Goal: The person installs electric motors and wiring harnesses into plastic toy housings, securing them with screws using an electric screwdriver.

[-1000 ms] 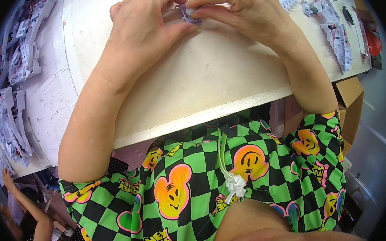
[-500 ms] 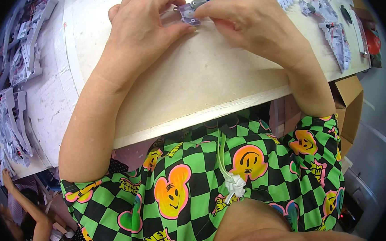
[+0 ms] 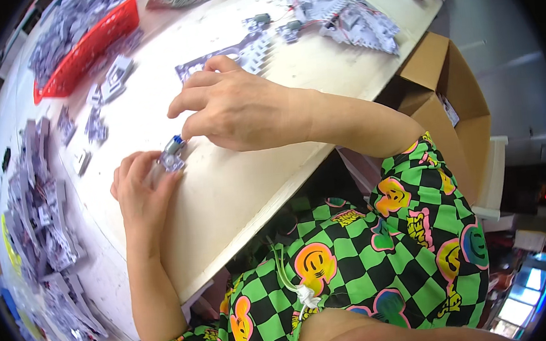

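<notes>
A small electric motor (image 3: 174,145), silver with a blue end, sits on a pale translucent plastic housing (image 3: 171,162). My left hand (image 3: 142,185) is closed on this housing at the table's near side, pinching it between thumb and fingers. Above and to the right hovers my right hand (image 3: 234,107), its fingers curved and spread apart. One of its fingertips is close to the motor's blue end; whether it touches cannot be made out. Beyond the right hand lies a toothed pale plastic panel (image 3: 255,52).
A red basket (image 3: 91,55) heaped with grey plastic parts stands at the far left. Several plastic assemblies (image 3: 44,205) line the left side. More toothed panels with motors and red wires (image 3: 355,28) lie at the far right. An open cardboard box (image 3: 448,95) stands beside the table.
The view has swung round, bringing the red basket into sight. My right hand has drawn slightly back from the housing with its fingers spread, while my left hand keeps hold of it.
</notes>
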{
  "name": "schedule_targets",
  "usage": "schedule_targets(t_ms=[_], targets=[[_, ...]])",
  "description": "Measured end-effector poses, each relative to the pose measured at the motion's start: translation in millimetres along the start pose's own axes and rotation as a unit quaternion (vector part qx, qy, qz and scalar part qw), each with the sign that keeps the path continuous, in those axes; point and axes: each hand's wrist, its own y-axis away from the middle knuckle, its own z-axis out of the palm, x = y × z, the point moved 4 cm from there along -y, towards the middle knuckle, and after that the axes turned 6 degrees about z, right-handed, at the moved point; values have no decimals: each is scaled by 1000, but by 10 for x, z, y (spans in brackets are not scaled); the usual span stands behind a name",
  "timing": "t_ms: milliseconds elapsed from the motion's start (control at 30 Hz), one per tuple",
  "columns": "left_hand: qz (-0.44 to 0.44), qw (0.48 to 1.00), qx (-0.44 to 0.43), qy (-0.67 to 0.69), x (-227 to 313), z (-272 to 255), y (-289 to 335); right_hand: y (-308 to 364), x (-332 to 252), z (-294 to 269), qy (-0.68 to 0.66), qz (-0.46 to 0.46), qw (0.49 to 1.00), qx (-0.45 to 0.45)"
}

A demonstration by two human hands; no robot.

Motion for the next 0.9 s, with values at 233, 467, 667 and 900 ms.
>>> schedule_targets(t_ms=[233, 467, 667, 900], targets=[[-27, 1000, 7, 6, 132, -29, -62, 540, 859, -699, -42, 137, 984, 101], [-2, 999, 32, 25, 55, -101, -51, 785, 968, -766, -75, 199, 974, 83], [-1, 999, 39, 13, 56, -77, -3, 605, 938, -349, 46, 146, 987, -44], [-4, 999, 46, -4, 27, -157, 19, 306, 1142, -207, 56, 131, 979, -145]])
